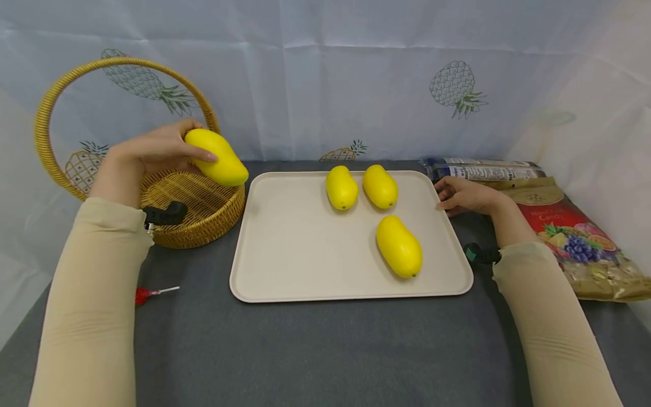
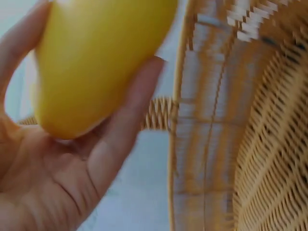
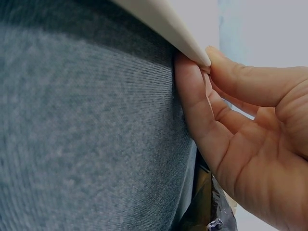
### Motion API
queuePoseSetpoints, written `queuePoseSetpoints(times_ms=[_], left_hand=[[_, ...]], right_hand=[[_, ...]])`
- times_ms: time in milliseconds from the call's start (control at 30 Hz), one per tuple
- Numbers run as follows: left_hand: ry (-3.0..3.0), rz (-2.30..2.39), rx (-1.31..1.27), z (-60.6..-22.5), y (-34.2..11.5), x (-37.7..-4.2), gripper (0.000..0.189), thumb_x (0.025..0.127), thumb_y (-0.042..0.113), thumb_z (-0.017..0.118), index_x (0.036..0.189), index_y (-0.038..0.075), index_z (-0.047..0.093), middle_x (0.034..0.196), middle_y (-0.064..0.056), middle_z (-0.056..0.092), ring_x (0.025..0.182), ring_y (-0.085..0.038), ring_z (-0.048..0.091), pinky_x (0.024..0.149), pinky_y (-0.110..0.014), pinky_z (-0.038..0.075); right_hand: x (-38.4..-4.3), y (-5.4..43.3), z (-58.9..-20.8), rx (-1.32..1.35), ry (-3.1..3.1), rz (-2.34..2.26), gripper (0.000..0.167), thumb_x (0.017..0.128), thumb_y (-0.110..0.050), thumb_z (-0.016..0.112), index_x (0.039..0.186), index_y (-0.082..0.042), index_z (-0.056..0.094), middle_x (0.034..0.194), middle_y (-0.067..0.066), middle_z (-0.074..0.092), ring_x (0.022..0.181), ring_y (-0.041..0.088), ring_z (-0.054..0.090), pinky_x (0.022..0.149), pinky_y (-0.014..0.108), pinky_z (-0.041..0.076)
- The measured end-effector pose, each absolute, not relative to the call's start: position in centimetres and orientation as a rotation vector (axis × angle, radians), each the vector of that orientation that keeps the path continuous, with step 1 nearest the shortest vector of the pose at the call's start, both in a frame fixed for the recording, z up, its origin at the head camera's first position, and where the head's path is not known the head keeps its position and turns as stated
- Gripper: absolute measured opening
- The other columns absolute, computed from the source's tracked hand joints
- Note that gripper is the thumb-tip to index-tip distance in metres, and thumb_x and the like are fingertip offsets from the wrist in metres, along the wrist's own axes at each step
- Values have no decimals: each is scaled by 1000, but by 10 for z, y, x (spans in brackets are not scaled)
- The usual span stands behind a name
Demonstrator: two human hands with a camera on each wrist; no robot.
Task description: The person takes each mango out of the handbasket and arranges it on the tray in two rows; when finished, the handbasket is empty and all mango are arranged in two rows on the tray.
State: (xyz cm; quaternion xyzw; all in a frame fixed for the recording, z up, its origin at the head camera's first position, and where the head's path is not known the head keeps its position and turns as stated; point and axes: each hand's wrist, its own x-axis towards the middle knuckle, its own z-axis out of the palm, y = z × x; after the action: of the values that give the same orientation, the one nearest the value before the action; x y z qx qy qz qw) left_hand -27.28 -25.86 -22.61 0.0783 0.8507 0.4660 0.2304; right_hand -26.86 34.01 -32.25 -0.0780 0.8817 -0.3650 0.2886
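My left hand (image 1: 161, 148) grips a yellow mango (image 1: 217, 157) above the right side of the wicker basket (image 1: 216, 225). In the left wrist view, fingers and thumb wrap the mango (image 2: 103, 62) beside the basket's woven wall (image 2: 207, 144). The beige tray (image 1: 295, 243) lies flat to the basket's right. On its right half rest three more mangoes, two at the back (image 1: 342, 187) and one nearer the front (image 1: 399, 247). At the tray's right edge is my right hand (image 1: 470, 195); the right wrist view shows its thumb and fingers pinching the rim (image 3: 185, 41).
The basket's tall handle (image 1: 46, 121) arches up at the left. A red lollipop (image 1: 144, 295) lies by the left sleeve. Candy bags (image 1: 580, 226) and a dark printed packet (image 1: 488, 170) lie at the right. A pineapple-print cloth (image 1: 315, 85) hangs behind the grey table cover (image 1: 325, 356).
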Motion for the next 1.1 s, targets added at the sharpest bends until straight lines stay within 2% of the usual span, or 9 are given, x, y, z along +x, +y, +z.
queuePoseSetpoints(times_ms=[100,300,467,733,1100], left_hand=[[2309,1358,244,-223,-246,-270,57,94,16,66,137,17,28,127,-5,41,104,-13,62,88,-32,62],[2209,1452,332,-222,-213,-262,51,95,13,65,137,17,37,127,-3,47,105,-16,63,90,-38,62],[2170,1459,361,-225,-185,-254,45,94,14,65,133,15,43,121,-4,53,104,-18,63,86,-32,62],[2076,1518,340,-241,-153,-252,41,93,13,65,128,10,44,121,-7,53,104,-20,63,90,-38,62],[2002,1544,240,-258,-129,-243,45,93,13,66,127,6,38,126,-12,48,107,-23,62,94,-46,59]], right_hand=[[-268,340,-323,-208,2353,-976,63,98,-14,61,145,5,24,124,21,47,99,17,61,93,40,60],[-267,340,-324,-218,2348,-976,63,98,-14,60,145,5,23,124,21,47,100,17,61,93,39,60],[-267,339,-322,-207,2352,-978,62,98,-13,60,145,5,23,124,21,47,100,17,61,93,39,60],[-267,338,-321,-202,2357,-974,63,98,-14,61,145,5,23,122,20,46,99,17,60,93,38,60],[-269,342,-324,-220,2359,-965,66,98,-15,62,146,5,21,123,20,44,100,18,60,92,39,60]])
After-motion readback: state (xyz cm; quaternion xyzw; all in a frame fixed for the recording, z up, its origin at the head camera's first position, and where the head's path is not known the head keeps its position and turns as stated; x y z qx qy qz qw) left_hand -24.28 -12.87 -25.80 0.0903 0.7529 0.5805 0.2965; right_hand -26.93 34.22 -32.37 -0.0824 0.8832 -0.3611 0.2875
